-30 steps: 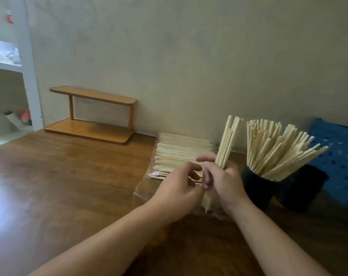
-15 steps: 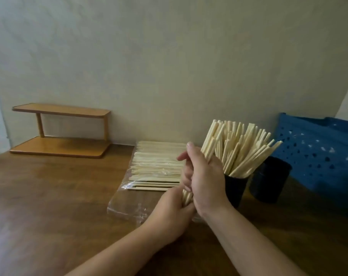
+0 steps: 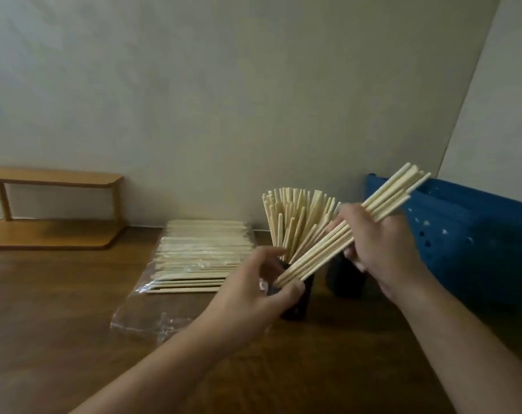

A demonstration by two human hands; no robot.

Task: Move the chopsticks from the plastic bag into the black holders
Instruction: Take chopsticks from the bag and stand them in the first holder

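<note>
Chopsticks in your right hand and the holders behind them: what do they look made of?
The chopsticks gripped by the right hand look like pale unfinished bamboo or wood: matte, cream, squared ends. The two black holders, one full and one mostly hidden, look dark and smooth, perhaps plastic; too shadowed to tell.

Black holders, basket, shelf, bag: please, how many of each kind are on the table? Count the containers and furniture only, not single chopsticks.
Black holders: 2, one full, one behind the right hand
Blue basket: 1
Wooden shelf: 1
Plastic bag: 1
Total: 5
</note>
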